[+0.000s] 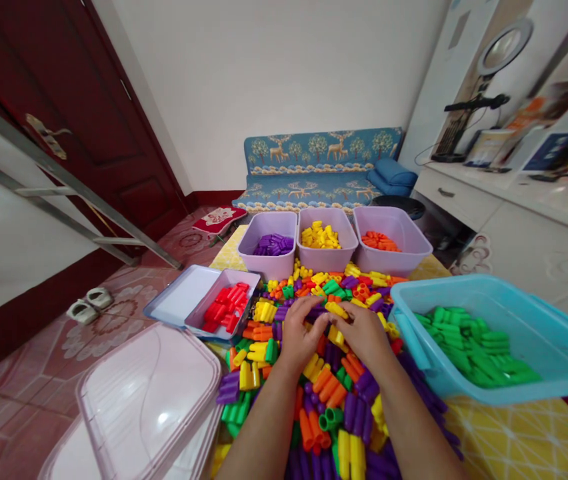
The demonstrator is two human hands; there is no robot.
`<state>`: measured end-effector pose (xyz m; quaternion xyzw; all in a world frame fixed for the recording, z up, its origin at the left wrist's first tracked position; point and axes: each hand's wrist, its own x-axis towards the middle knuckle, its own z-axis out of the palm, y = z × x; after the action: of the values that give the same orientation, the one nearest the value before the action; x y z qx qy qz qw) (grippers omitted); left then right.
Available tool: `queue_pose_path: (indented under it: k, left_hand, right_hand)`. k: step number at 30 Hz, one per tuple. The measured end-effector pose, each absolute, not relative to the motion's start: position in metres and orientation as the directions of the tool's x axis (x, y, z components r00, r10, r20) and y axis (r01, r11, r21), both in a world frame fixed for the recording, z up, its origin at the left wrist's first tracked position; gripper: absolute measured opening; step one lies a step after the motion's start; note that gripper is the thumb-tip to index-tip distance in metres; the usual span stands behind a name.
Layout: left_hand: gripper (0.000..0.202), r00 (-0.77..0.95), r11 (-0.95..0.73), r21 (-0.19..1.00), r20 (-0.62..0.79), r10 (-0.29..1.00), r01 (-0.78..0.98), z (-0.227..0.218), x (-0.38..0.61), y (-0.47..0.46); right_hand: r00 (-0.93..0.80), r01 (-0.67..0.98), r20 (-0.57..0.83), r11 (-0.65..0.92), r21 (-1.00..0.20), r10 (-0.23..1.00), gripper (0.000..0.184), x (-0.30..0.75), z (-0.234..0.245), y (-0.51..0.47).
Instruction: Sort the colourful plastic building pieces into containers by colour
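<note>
A loose pile of plastic tube-shaped building pieces [329, 387] in purple, yellow, orange, green and red spreads under both my hands. My right hand [364, 330] pinches a yellow plastic piece [337, 309] between thumb and fingers, just above the pile. Close beside it on the left, my left hand [300, 333] is curved, its thumb and fingers apart. The left thumb tip comes near the yellow piece; whether it touches cannot be told. Nothing shows clearly in the left hand, though its fingertips are partly hidden among the pieces.
Lilac bins hold purple [268, 272], yellow [328, 259] and orange pieces [383, 241] behind the pile. A tray of red pieces [224, 308] stands left, near stacked clear lids [151, 393]. On the right is a blue tub [554, 333] with green pieces. A patterned sofa [314, 167] stands beyond.
</note>
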<state>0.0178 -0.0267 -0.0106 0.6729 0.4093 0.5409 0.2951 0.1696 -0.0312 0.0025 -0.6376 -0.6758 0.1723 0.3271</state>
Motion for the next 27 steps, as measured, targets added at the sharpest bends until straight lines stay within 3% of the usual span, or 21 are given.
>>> queue_pose_path:
  k: [5, 10, 18, 27]
  left_hand:
    - [0.018, 0.091, -0.482, 0.852, 0.473, 0.876, 0.204, -0.014, 0.02, -0.026]
    - [0.017, -0.025, -0.377, 0.914, 0.385, 0.923, 0.151, -0.018, 0.02, -0.024]
    - [0.026, -0.113, -0.308, 0.951, 0.307, 0.945, 0.007, -0.026, 0.017, -0.022]
    - [0.02, 0.009, -0.372, 0.921, 0.373, 0.928, 0.113, -0.017, 0.018, -0.027]
  right_hand:
    - [0.017, 0.63, 0.207, 0.151, -0.762, 0.978, 0.019, 0.166, 0.004, -0.033]
    - [0.063, 0.374, 0.09, 0.06, -0.925, 0.994, 0.035, 0.165, 0.003, -0.033]
    - [0.014, 0.206, 0.119, 0.114, -0.972, 0.993, 0.039, 0.167, 0.024, -0.038]
    - [0.02, 0.404, 0.19, 0.166, -0.899, 0.981, 0.03, 0.165, 0.007, -0.035]
